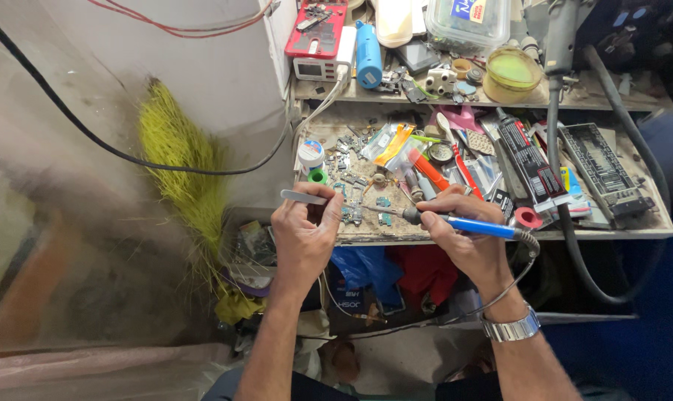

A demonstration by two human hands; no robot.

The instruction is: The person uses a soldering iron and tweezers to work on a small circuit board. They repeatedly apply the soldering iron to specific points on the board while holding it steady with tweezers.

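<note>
At bench front edge: left hand (303, 238) pinches tweezers (304, 197); right hand (466, 236) (3 o'clock) grips blue soldering iron (466, 223), tip at small circuit board (352, 215).

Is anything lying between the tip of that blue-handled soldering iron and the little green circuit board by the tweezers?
Nothing visible. The right hand holds the soldering iron with its tip at the small circuit board, which the left hand steadies with metal tweezers. Loose parts lie around it on the bench, not between.

Yellow broom (179, 160), blue bottle (368, 44), round yellow-green tin (512, 73), black cable (91, 134), perhaps a glue tube (528, 160)
</note>
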